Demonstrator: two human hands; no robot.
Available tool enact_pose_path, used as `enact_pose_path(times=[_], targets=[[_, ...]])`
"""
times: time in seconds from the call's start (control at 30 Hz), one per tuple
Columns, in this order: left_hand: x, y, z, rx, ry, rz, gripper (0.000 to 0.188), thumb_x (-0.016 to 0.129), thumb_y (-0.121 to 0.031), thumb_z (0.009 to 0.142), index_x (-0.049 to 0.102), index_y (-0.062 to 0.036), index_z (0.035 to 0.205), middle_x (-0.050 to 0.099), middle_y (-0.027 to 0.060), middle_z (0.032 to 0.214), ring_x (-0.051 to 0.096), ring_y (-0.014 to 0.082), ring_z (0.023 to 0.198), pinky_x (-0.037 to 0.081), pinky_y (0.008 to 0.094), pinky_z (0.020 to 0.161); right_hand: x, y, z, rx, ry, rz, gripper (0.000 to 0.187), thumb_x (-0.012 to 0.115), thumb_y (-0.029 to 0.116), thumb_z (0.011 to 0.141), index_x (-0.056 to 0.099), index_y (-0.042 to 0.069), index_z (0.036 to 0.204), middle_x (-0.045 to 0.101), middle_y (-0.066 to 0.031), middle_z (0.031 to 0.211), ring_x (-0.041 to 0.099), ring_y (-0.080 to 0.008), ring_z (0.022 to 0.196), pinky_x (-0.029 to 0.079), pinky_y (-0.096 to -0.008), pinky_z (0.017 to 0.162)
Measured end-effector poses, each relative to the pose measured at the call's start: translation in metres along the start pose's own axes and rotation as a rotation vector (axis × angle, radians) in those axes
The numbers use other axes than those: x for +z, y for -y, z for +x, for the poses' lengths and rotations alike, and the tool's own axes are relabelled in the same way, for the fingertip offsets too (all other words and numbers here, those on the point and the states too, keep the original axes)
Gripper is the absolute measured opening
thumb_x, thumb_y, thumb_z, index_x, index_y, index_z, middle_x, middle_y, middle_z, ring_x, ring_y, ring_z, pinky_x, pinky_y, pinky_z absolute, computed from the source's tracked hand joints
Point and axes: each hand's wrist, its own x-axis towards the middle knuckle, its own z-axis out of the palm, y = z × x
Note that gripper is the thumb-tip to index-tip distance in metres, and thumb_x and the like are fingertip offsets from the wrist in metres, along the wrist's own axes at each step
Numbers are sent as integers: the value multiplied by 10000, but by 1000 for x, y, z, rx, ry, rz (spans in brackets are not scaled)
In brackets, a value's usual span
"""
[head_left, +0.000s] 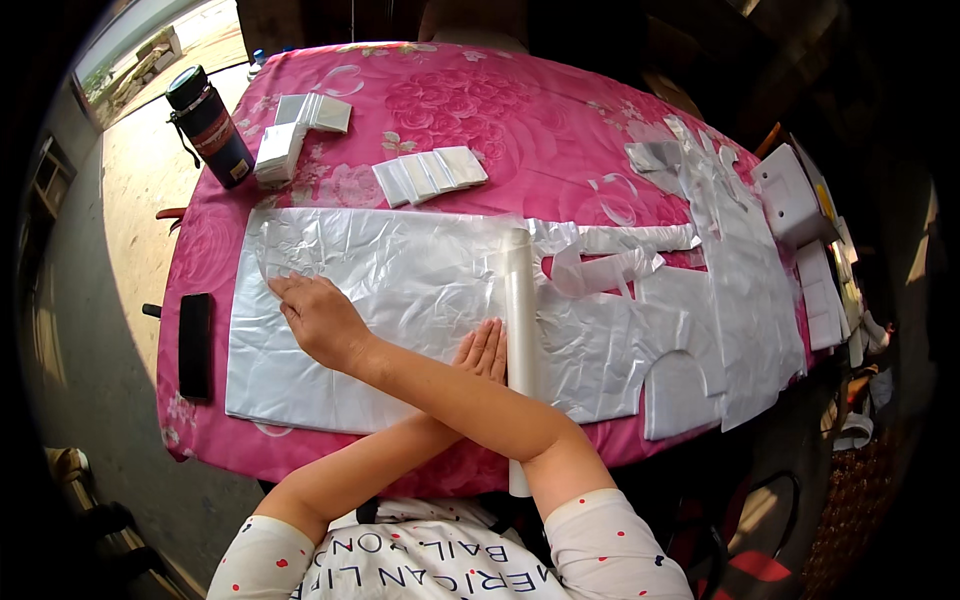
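Note:
My forearms cross over a stack of thin white plastic sheets spread on the table. My right hand reaches over to the left side, its fingers pinched on the edge of a clear plastic film that lies wrinkled over the stack. Beneath the right forearm passes my left arm. The left hand lies flat with fingers stretched out, pressing the sheets just left of a long roll of translucent plastic. That roll lies upright in the view, its near end past the table's front edge.
Cut white plastic pieces with handle shapes cover the right side. Small folded packets and a further pile of packets lie behind. A dark bottle, a black phone and white boxes stand or lie along the pink tablecloth's edges.

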Motion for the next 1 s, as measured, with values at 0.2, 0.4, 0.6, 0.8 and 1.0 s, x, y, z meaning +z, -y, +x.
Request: enact_pose_path(times=[0.2, 0.4, 0.6, 0.8, 1.0], targets=[[-3, 2, -3, 10, -35, -71, 571, 410, -216, 851, 334, 115, 1309, 303, 265, 1405, 257, 354, 1343, 191, 458, 1096, 20, -17, -25, 3, 364, -228, 371, 504, 185, 883, 529, 4, 1206, 451, -188, 1323, 331, -340, 1296, 279, -423, 1049], [-40, 60, 0, -119, -174, -671, 485, 483, -103, 834, 396, 31, 1291, 392, 196, 1351, 370, 301, 1268, 289, 414, 1047, -86, 20, -75, -164, -75, -81, 301, 577, 148, 854, 587, 13, 1123, 582, -144, 1175, 491, -321, 1172, 388, -404, 976], [-50, 70, 86, -714, -143, -1752, 473, 414, -312, 930, 426, 34, 1252, 486, 132, 1251, 454, 224, 1183, 370, 347, 976, -184, 1, -179, 112, -248, -418, 266, 582, 147, 837, 608, 30, 1075, 599, -125, 1136, 536, -306, 1107, 420, -398, 933], [-37, 80, 117, -1155, 95, -2125, 637, 358, -455, 933, 353, 85, 1272, 461, 189, 1260, 462, 261, 1167, 357, 363, 1004, -200, -25, -210, 62, -30, -566, 432, 561, 303, 854, 548, 37, 1195, 519, -136, 1266, 491, -327, 1165, 404, -404, 948], [-52, 97, 112, -1005, 260, -1635, 580, 454, -345, 933, 316, 76, 1307, 518, 185, 1201, 524, 247, 1101, 433, 342, 924, -201, -24, -197, -44, 204, -694, 569, 498, 443, 860, 482, 59, 1280, 432, -126, 1364, 395, -314, 1261, 328, -446, 1011]])
